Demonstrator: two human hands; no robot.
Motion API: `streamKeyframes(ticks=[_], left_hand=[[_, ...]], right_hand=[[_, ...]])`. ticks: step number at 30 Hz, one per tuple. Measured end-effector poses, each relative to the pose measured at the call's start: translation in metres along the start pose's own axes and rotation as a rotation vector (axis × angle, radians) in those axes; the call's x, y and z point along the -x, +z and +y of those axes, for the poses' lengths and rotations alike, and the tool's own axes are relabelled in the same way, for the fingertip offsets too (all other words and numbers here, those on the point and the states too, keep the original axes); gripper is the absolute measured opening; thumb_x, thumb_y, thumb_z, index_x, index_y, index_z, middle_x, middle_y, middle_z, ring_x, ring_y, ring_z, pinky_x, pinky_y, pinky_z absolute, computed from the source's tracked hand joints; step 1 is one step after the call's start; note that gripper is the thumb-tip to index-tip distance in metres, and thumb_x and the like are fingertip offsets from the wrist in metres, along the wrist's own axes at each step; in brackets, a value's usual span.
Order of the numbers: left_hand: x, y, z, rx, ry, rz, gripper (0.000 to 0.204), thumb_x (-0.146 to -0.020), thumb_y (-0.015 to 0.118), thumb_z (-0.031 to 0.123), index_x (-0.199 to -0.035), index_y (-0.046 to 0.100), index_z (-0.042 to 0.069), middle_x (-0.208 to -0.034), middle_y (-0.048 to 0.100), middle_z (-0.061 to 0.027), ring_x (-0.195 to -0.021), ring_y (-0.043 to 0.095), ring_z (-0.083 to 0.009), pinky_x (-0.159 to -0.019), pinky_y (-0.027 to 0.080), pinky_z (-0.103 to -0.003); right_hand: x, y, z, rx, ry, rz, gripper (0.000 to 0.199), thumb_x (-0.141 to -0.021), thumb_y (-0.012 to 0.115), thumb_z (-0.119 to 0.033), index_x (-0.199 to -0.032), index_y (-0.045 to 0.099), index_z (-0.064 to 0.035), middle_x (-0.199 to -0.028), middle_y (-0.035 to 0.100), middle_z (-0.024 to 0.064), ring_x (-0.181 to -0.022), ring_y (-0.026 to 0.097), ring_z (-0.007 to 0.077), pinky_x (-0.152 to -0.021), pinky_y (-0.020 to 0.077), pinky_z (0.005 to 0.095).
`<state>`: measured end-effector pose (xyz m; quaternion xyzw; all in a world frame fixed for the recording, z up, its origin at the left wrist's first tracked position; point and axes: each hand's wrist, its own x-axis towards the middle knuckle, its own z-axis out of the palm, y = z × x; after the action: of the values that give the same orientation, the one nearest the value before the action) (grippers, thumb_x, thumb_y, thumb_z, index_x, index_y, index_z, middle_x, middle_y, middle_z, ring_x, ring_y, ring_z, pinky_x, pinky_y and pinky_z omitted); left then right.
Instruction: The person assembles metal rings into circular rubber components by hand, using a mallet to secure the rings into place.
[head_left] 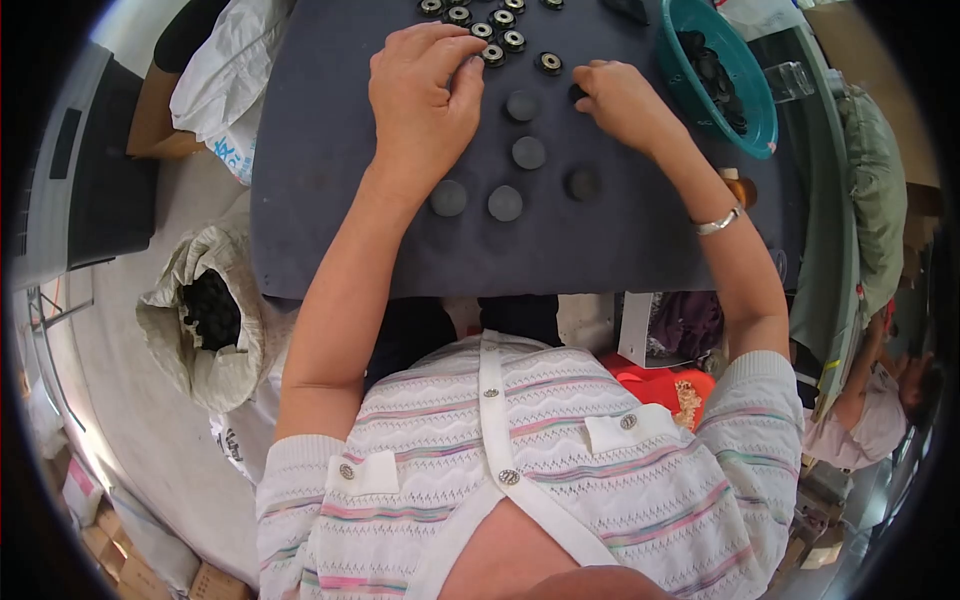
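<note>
My left hand (425, 95) is over the far part of the dark table, thumb and fingers apart. Its fingertips are beside a black round part with a metal centre (493, 55), close to several others like it. In my right hand (622, 100), thumb and fingers pinch a small black round piece (577, 92), mostly hidden by the fingers. A single metal-centred part (549, 63) lies between my hands. Nearer to me are several plain dark grey discs (528, 152), spread out on the cloth. One darker disc (582, 183) rests to their right.
A teal basin (765, 140) with black pieces in it is on the right of the table, beside a clear plastic cup (789, 81). An amber bottle (738, 187) stands near my right wrist. On the floor at left is an open woven sack (165, 330) of black pieces. Another person (860, 415) is at far right.
</note>
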<state>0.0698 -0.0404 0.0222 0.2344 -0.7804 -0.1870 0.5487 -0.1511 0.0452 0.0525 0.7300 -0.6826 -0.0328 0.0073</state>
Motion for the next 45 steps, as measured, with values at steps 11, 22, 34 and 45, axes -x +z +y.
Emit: streamKeyframes(ticks=[11,22,34,45], left_hand=[[0.007,-0.008,-0.015,-0.064,-0.041,0.079,0.01,-0.078,0.067,0.005,-0.087,0.069,0.009,-0.097,0.067,-0.0045,-0.097,0.061,-0.0239,-0.082,0.047,-0.036],[-0.004,-0.003,-0.021,-0.028,-0.041,0.127,0.01,-0.076,0.066,0.002,-0.083,0.07,0.008,-0.09,0.069,-0.0053,-0.09,0.062,-0.0247,-0.077,0.05,-0.036],[-0.002,0.0,-0.025,-0.026,-0.102,0.115,0.01,-0.077,0.065,0.005,-0.085,0.071,0.008,-0.09,0.069,-0.0047,-0.089,0.062,-0.0247,-0.077,0.05,-0.035],[0.0,-0.004,-0.024,0.025,-0.179,0.063,0.012,-0.079,0.064,0.002,-0.088,0.07,0.006,-0.094,0.069,-0.006,-0.091,0.064,-0.0202,-0.08,0.05,-0.03]], right_hand=[[0.032,-0.041,0.04,0.117,0.279,0.468,0.025,-0.085,0.064,-0.028,-0.092,0.063,-0.0043,-0.088,0.066,0.0173,-0.088,0.065,0.0357,-0.076,0.0526,0.0452],[0.067,0.009,0.204,-0.042,0.629,-0.099,0.022,-0.069,0.075,-0.017,-0.084,0.065,-0.0035,-0.088,0.067,0.0168,-0.087,0.064,0.0326,-0.074,0.0504,0.0405],[0.058,-0.049,0.12,-0.101,0.453,0.418,0.03,-0.073,0.065,-0.018,-0.1,0.067,-0.0051,-0.091,0.064,0.0167,-0.082,0.064,0.0303,-0.076,0.0504,0.0379],[-0.021,0.032,0.056,-0.348,0.029,0.379,0.024,-0.073,0.068,-0.004,-0.095,0.059,-0.004,-0.07,0.054,0.0048,-0.064,0.052,0.0109,-0.062,0.0454,0.0253]])
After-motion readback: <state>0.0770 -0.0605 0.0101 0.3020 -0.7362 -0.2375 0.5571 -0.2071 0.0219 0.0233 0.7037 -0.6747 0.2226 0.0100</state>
